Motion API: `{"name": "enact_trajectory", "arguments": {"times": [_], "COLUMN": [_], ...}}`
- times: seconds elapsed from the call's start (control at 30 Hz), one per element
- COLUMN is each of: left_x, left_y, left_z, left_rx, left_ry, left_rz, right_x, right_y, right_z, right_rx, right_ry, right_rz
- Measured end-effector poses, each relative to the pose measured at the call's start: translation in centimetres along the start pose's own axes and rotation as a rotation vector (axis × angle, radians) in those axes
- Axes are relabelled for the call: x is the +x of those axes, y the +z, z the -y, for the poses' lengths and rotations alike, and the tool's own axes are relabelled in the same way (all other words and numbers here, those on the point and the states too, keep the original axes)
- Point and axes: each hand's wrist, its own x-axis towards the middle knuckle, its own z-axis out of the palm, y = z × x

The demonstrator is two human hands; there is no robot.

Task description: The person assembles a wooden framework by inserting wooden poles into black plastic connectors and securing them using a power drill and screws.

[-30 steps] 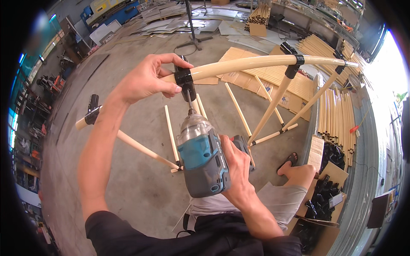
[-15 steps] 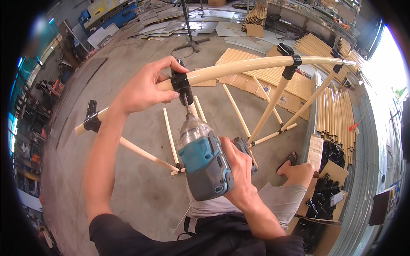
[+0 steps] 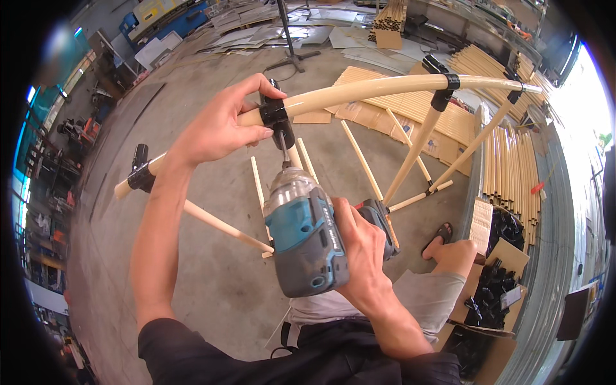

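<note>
My left hand [image 3: 221, 125] grips a black pipe joint [image 3: 276, 114] on a cream-coloured pipe [image 3: 359, 90], thumb below and fingers above. My right hand [image 3: 366, 256] is wrapped round the handle of a teal and dark grey cordless impact driver [image 3: 305, 237]. The driver's bit [image 3: 284, 146] points up and away from me, its tip against the lower part of the joint. Further along the pipe, to the right, another black joint [image 3: 443, 93] carries a cream leg pipe [image 3: 414, 151]. At the pipe's left end sits one more black joint [image 3: 140, 173].
Cream pipes lie bundled on cardboard [image 3: 385, 115] and stacked at the right [image 3: 510, 167]. Black joints [image 3: 494, 292] fill an open carton by my leg. More frame legs [image 3: 362, 160] stand around the grey floor [image 3: 218, 276]. Metal sheets [image 3: 269, 40] and a stand [image 3: 292, 58] are at the back.
The view has shifted slightly, so the frame sits a little further right. Both hands keep their grips, and the driver's bit stays at the joint.
</note>
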Motion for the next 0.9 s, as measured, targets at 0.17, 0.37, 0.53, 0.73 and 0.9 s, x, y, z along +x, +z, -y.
{"name": "enact_trajectory", "arguments": {"times": [0.17,0.37,0.53,0.73,0.9], "left_x": [0.3,-0.1,0.5,0.4,0.4], "left_y": [-0.1,-0.7,-0.6,-1.1,-0.5], "left_z": [-0.1,0.1,-0.2,1.6,2.7], "left_rx": [0.041,0.062,0.062,0.108,0.302], "left_ry": [0.007,0.033,0.024,0.181,0.312], "left_rz": [-0.005,-0.012,0.016,-0.017,-0.094], "right_x": [-0.2,0.4,-0.2,0.7,0.7], "right_y": [0.1,0.1,0.4,-0.6,-1.2], "right_z": [0.1,0.3,-0.2,0.9,2.1], "right_rx": [0.065,0.043,0.068,0.014,-0.036], "right_ry": [0.074,0.002,-0.009,-0.021,-0.022], "right_rz": [0.037,-0.009,-0.014,0.015,0.049]}}
